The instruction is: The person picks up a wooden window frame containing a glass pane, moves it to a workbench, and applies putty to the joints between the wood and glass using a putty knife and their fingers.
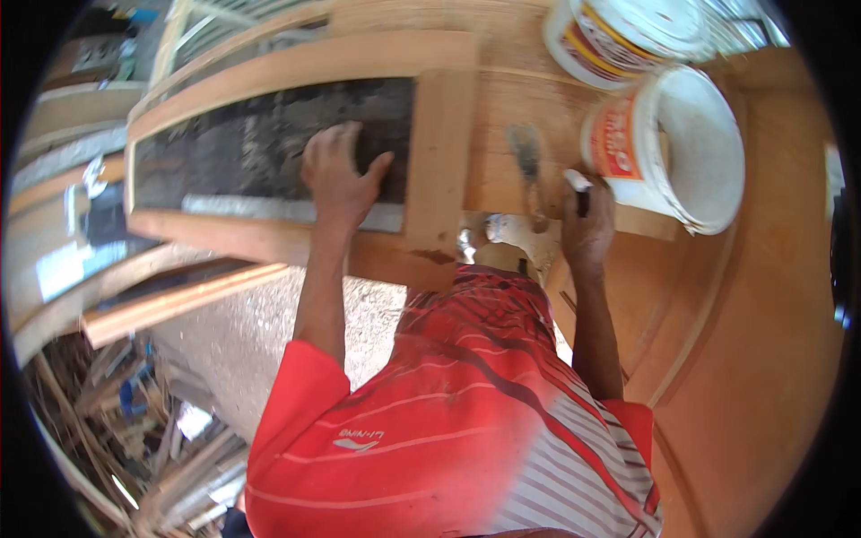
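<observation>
My left hand (343,184) is open, fingers spread, over the dark panel (260,134) inside a wooden frame (439,152). Whether its fingertips touch the panel I cannot tell. My right hand (589,229) is closed around a small white-and-black object (579,188), blurred, its kind unclear. Just left of that hand, a putty knife (531,170) with a wooden handle lies on the wooden bench (498,108). An open white bucket (708,134) with an orange label lies tipped beside my right hand, its mouth facing right.
Behind the tipped bucket is another white bucket (628,36) with a brown-and-yellow label. A large brown wooden panel (762,296) fills the right side. Planks (179,305) and scrap wood (134,421) lie at the left.
</observation>
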A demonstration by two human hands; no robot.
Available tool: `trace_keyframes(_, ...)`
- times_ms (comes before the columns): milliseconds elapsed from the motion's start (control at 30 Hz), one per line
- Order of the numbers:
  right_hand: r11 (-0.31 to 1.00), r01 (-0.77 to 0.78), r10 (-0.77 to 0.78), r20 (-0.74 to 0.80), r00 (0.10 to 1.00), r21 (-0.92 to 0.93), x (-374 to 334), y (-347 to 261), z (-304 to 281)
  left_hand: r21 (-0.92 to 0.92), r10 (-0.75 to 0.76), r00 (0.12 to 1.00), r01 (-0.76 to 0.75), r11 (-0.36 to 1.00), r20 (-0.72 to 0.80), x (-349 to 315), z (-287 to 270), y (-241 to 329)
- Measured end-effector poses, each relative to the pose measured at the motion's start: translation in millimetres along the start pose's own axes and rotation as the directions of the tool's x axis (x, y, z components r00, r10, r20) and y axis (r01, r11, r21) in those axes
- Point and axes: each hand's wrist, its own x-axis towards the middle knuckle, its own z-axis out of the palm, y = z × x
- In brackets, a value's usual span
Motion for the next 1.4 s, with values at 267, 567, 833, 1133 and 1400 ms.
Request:
trace_keyframes(267,0.998,-0.06,0.062,-0.065,0.996,0.034,-5,3,9,-0.035,0.066,0.987,-0.072,0.997,-0.145,-10,-2,12)
trace_keyframes(567,0.938,-0.068,0.139,-0.188,0.972,0.34,-29,2,16,-0.256,-0.001,0.995,-0.024,0.966,-0.098,-48,-25,5)
trace_keyframes(833,0.863,0.487,-0.493,0.01,0.87,0.134,-57,-161,52,-0.017,-0.045,0.995,0.044,0.999,-0.085,-101,-19,-19)
trace_keyframes(1133,0.797,0.603,-0.491,0.607,0.624,0.024,5,-215,93,-0.026,-0.11,0.985,0.108,0.994,-0.131,-99,-39,2)
trace_keyframes(1400,0.727,0.675,-0.667,0.366,0.649,0.129,1,-189,98,-0.106,-0.246,0.968,0.24,0.965,-0.051,-96,-36,27)
